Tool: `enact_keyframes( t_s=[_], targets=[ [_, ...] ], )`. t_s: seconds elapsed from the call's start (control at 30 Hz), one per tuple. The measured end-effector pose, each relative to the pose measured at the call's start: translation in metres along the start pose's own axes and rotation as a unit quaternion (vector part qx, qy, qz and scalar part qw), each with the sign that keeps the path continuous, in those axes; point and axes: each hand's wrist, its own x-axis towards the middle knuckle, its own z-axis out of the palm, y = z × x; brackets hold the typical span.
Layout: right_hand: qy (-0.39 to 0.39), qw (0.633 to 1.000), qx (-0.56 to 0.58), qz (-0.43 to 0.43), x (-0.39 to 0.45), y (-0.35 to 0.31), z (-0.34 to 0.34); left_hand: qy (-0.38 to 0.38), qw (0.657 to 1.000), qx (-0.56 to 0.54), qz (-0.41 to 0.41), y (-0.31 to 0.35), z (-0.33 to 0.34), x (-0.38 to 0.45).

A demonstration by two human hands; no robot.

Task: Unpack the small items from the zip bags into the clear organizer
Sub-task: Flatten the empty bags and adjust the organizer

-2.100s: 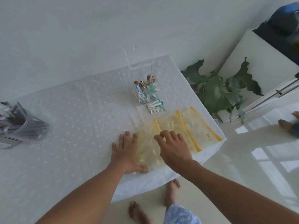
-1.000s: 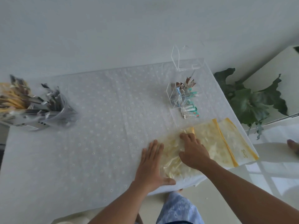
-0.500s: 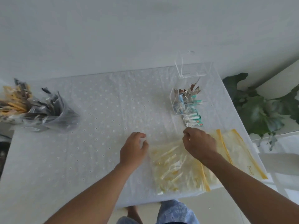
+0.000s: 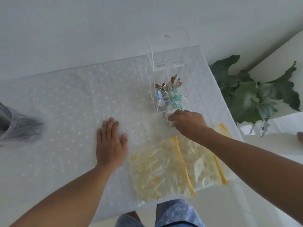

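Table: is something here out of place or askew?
Little. Small packets lie outside the organizer, on the cloth at its near side, where the right hand grips them. The zip bags overlap and lie askew at the table's near edge. No spill or damage shows.

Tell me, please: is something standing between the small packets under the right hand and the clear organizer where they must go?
Nothing visible does. The right hand is on the small packets, which lie right at the near wall of the clear organizer. Its lid stands raised at the back, so the top is open. The left hand rests flat on the table, aside.
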Motion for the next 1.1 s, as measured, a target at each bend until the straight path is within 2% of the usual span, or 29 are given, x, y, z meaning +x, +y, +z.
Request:
enact_keyframes(
  t_s=[0.17, 0.27, 0.37, 0.47, 0.53, 0.63, 0.77, 0.9, 1.03, 1.1],
  targets=[
    [0.006, 0.998, -0.022, -0.058, 0.011, 0.011, 0.006, -0.018, 1.000, 0.017, -0.007, 0.003, -0.003, 0.002],
    [0.037, 0.996, -0.023, -0.081, 0.007, 0.013, 0.013, -0.036, 0.998, 0.040, -0.012, 0.002, -0.002, 0.002],
    [0.081, 0.994, 0.024, -0.068, -0.004, 0.013, 0.014, -0.041, 0.998, 0.044, -0.014, 0.002, -0.001, 0.003],
    [0.128, 0.985, 0.117, -0.014, -0.018, 0.012, 0.004, -0.038, 0.998, 0.040, -0.014, 0.002, -0.002, 0.003],
    [0.161, 0.965, 0.203, 0.042, -0.027, 0.010, -0.009, -0.039, 0.998, 0.048, -0.016, 0.002, -0.002, 0.003],
    [0.230, 0.908, 0.334, 0.107, -0.036, 0.009, -0.034, -0.044, 0.997, 0.054, -0.019, 0.002, -0.002, 0.004],
    [0.292, 0.832, 0.449, 0.146, -0.027, 0.013, -0.067, -0.047, 0.997, 0.058, -0.021, 0.003, -0.001, 0.004],
    [0.325, 0.780, 0.511, 0.161, -0.003, 0.015, -0.079, -0.044, 0.997, 0.053, -0.021, 0.003, -0.001, 0.003],
    [0.343, 0.753, 0.525, 0.198, 0.021, 0.015, -0.071, -0.041, 0.998, 0.047, -0.024, 0.005, -0.002, 0.004],
    [0.331, 0.763, 0.513, 0.212, 0.030, 0.015, -0.064, -0.038, 0.998, 0.041, -0.026, 0.005, -0.003, 0.003]
  ],
)
